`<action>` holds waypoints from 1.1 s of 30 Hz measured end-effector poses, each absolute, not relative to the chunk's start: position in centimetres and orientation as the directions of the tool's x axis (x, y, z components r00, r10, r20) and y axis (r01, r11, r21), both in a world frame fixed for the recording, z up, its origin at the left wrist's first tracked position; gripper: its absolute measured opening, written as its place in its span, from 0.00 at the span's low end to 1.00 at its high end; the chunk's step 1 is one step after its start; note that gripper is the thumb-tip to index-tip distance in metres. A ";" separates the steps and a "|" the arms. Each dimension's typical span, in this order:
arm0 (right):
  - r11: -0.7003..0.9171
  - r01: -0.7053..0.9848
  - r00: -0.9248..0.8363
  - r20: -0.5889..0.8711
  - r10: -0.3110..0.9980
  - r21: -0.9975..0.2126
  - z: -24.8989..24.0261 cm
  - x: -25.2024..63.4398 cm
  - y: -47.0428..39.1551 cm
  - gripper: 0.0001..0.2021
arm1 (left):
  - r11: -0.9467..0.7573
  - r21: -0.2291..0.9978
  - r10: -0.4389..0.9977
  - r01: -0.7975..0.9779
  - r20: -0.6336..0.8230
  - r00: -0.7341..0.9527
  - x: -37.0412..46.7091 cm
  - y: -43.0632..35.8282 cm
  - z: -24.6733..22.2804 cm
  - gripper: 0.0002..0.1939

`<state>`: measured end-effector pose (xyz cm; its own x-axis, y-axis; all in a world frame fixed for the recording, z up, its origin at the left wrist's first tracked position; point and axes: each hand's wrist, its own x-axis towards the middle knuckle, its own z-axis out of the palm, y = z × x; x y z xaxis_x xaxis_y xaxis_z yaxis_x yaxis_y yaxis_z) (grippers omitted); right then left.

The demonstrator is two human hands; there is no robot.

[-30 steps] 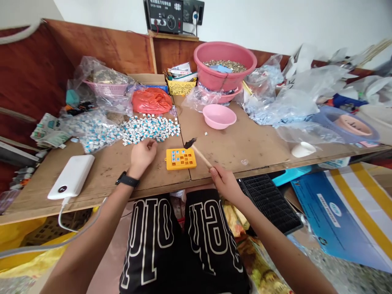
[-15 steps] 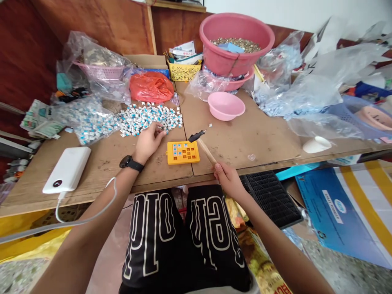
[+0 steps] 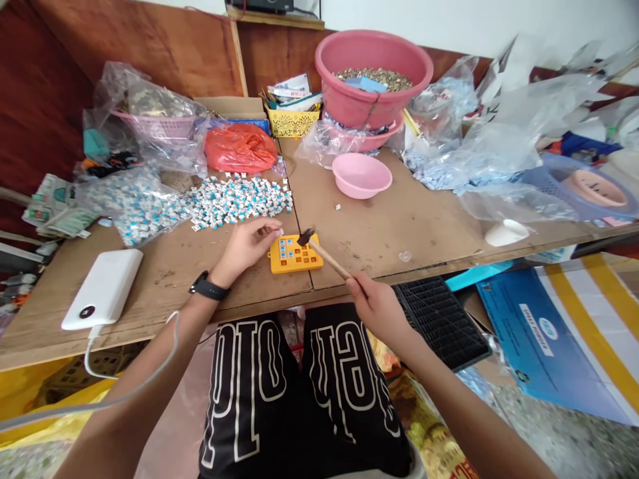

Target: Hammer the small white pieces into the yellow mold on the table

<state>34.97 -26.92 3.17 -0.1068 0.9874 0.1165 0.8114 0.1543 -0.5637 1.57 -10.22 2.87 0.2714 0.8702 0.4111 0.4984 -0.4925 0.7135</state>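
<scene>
At the far left a white power bank (image 3: 103, 287) lies on the table (image 3: 424, 229), its cable plugged into the near end. Behind it, a clear bag (image 3: 142, 209) full of small blue-and-white pieces sits next to a loose pile (image 3: 239, 201) of the same sort, with a red plastic bag (image 3: 239, 148) just beyond. In front of the pile, the left hand (image 3: 251, 245) is partly curled, thumb and forefinger pinched together on a small pale piece (image 3: 281, 232) near the far left corner of a yellow tray (image 3: 297, 267). The tray lies flat on the table between the two hands; some of its compartments show blue-and-white pieces, others look brownish. The dark head of a hammer (image 3: 330, 259) is over the tray; whether it touches cannot be told. To the right, the right hand (image 3: 373, 305) is closed around the end of its wooden handle. Beyond stands a pink bowl (image 3: 362, 193), and farther right a white cup (image 3: 506, 233) lies on its side.
</scene>
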 end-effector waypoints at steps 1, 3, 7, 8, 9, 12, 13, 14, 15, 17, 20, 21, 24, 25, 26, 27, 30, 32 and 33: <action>0.140 0.788 -0.080 0.126 0.989 -0.599 3.3 35.4 -27.0 0.27 | -0.498 0.717 0.867 0.487 0.397 0.303 2.0 -10.6 3.2 0.20; 0.096 0.722 -0.004 0.135 0.991 -0.686 3.3 36.3 -27.2 0.29 | -0.537 0.683 0.838 0.496 0.364 0.406 2.9 -11.4 3.7 0.17; -0.021 0.540 0.115 0.050 0.992 -0.841 1.9 37.2 -27.4 0.35 | -0.647 0.505 0.753 0.572 0.304 0.584 5.1 -12.1 4.0 0.12; -0.048 0.498 0.125 0.016 0.992 -0.866 1.4 37.2 -27.5 0.35 | -0.658 0.468 0.746 0.590 0.293 0.598 5.6 -12.1 4.0 0.13; -0.070 0.464 0.128 -0.012 0.992 -0.883 0.9 37.1 -27.5 0.36 | -0.662 0.440 0.744 0.607 0.284 0.605 6.0 -12.2 4.0 0.13; -0.086 0.424 0.115 -0.041 0.993 -0.902 -0.1 36.9 -27.8 0.36 | -0.659 0.400 0.749 0.637 0.270 0.606 6.8 -12.3 4.1 0.12; -0.081 0.425 0.107 -0.039 0.993 -0.901 -0.2 36.8 -27.9 0.35 | -0.662 0.396 0.746 0.636 0.264 0.612 6.8 -12.4 4.2 0.12; -0.076 0.429 0.100 -0.036 0.994 -0.900 -0.2 36.8 -27.9 0.35 | -0.667 0.397 0.740 0.631 0.256 0.621 6.8 -12.4 4.4 0.12; -0.072 0.432 0.094 -0.034 0.995 -0.899 -0.2 36.7 -27.9 0.35 | -0.672 0.399 0.733 0.624 0.244 0.635 6.8 -12.4 4.6 0.12; -0.068 0.430 0.083 -0.035 0.996 -0.900 0.1 36.7 -27.9 0.35 | -0.677 0.398 0.724 0.619 0.211 0.657 6.6 -12.4 5.1 0.13; -0.066 0.434 0.076 -0.037 0.996 -0.898 0.5 36.6 -27.8 0.35 | -0.668 0.396 0.730 0.630 0.181 0.659 6.4 -12.3 5.5 0.12; -0.063 0.442 0.073 -0.034 0.997 -0.895 0.7 36.7 -27.7 0.35 | -0.664 0.401 0.733 0.631 0.182 0.656 6.5 -12.3 5.4 0.11; -0.021 0.515 0.051 0.007 0.999 -0.857 1.8 36.9 -27.4 0.33 | -0.650 0.422 0.749 0.632 0.216 0.626 6.9 -12.7 5.1 0.08; 0.002 0.562 0.034 0.026 0.999 -0.827 2.3 37.0 -27.4 0.32 | -0.644 0.419 0.758 0.641 0.237 0.607 7.0 -13.0 5.0 0.09; 0.029 0.614 0.013 0.047 0.999 -0.789 2.9 37.1 -27.5 0.31 | -0.639 0.412 0.766 0.650 0.261 0.587 7.1 -13.3 4.8 0.12; 0.058 0.663 -0.009 0.069 0.998 -0.746 3.6 37.1 -27.6 0.29 | -0.634 0.406 0.772 0.658 0.288 0.567 7.0 -13.6 4.7 0.16; 0.123 0.730 -0.037 0.141 0.989 -0.672 5.0 36.6 -28.3 0.25 | -0.599 0.435 0.798 0.672 0.399 0.452 6.2 -14.3 4.1 0.23; 0.129 0.741 -0.015 0.176 0.984 -0.659 5.0 35.9 -28.6 0.25 | -0.532 0.503 0.835 0.682 0.444 0.324 4.9 -14.3 3.6 0.21; 0.124 0.756 -0.014 0.174 0.985 -0.643 4.7 35.5 -28.6 0.25 | -0.483 0.545 0.861 0.685 0.439 0.258 4.1 -14.1 3.2 0.20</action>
<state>35.55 -28.60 4.65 -0.0140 0.9847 0.1739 0.7557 0.1242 -0.6430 4.14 -14.10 3.25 0.2578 0.8605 0.4393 0.6849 -0.4835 0.5451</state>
